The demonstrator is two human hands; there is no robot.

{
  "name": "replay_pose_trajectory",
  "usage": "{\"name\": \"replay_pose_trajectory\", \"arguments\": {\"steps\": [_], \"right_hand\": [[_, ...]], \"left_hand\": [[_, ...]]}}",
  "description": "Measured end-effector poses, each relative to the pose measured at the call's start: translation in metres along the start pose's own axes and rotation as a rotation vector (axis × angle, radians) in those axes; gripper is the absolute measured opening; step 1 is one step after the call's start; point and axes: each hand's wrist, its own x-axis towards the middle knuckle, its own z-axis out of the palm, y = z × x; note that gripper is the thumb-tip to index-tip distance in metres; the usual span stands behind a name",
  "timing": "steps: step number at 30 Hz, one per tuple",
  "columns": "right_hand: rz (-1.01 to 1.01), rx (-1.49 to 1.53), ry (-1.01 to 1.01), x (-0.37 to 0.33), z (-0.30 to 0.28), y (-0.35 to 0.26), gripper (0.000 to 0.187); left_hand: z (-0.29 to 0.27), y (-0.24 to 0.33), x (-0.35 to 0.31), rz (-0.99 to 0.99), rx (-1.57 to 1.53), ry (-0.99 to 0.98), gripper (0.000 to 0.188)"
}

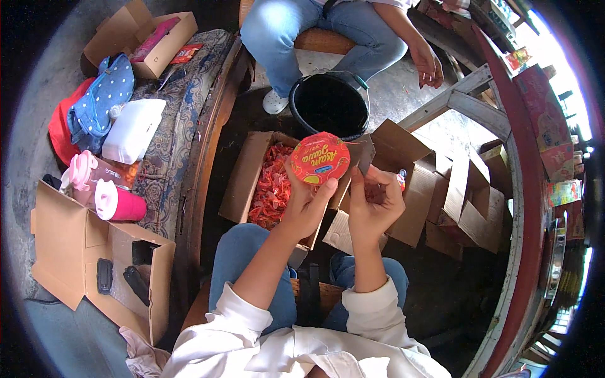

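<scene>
In front of me my left hand (307, 203) grips a round red printed piece (320, 157), like a container's lid or label; its underside is hidden. My right hand (377, 200) is beside it, thumb and forefinger pinched at the lower end of a grey flat piece (363, 155). I cannot tell whether that piece is held or lies behind the fingers. Below my hands, a cardboard box (244, 183) holds many small red-and-orange wrapped pieces (274, 189), partly covered by my left hand.
A black bucket (330, 104) stands ahead, before a seated person in jeans (277, 31). Open cardboard boxes (463, 208) sit to the right, by a red-and-white wooden frame (523, 252). On the left, a patterned bench (189, 101) carries bags and a pink tumbler (120, 200).
</scene>
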Motion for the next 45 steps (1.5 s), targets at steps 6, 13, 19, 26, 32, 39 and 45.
{"name": "replay_pose_trajectory", "arguments": {"steps": [6,13,19,26,32,39,45], "right_hand": [[-0.150,-0.128,-0.053,0.000,0.003,-0.006,0.015],[-0.193,-0.202,-0.082,-0.002,0.005,-0.010,0.015],[-0.176,-0.166,-0.124,-0.001,0.001,-0.007,0.015],[-0.161,-0.165,-0.137,-0.001,0.000,-0.011,0.016],[-0.164,-0.201,-0.145,0.001,-0.002,-0.015,0.017],[-0.204,-0.217,-0.135,0.006,-0.006,-0.014,0.017],[-0.187,-0.205,-0.195,0.010,-0.010,-0.015,0.018]], "left_hand": [[-0.003,0.005,0.002,-0.030,-0.101,0.034,0.052],[-0.005,0.002,0.001,-0.001,-0.085,0.041,0.058],[-0.010,-0.004,0.002,0.088,-0.036,-0.017,0.068],[-0.009,-0.002,0.004,0.063,-0.062,0.001,0.070],[-0.013,0.003,0.004,0.087,-0.011,-0.071,0.078],[-0.014,0.006,0.003,0.001,0.001,-0.134,0.079],[-0.017,0.017,0.002,-0.123,-0.022,-0.176,0.077]]}}
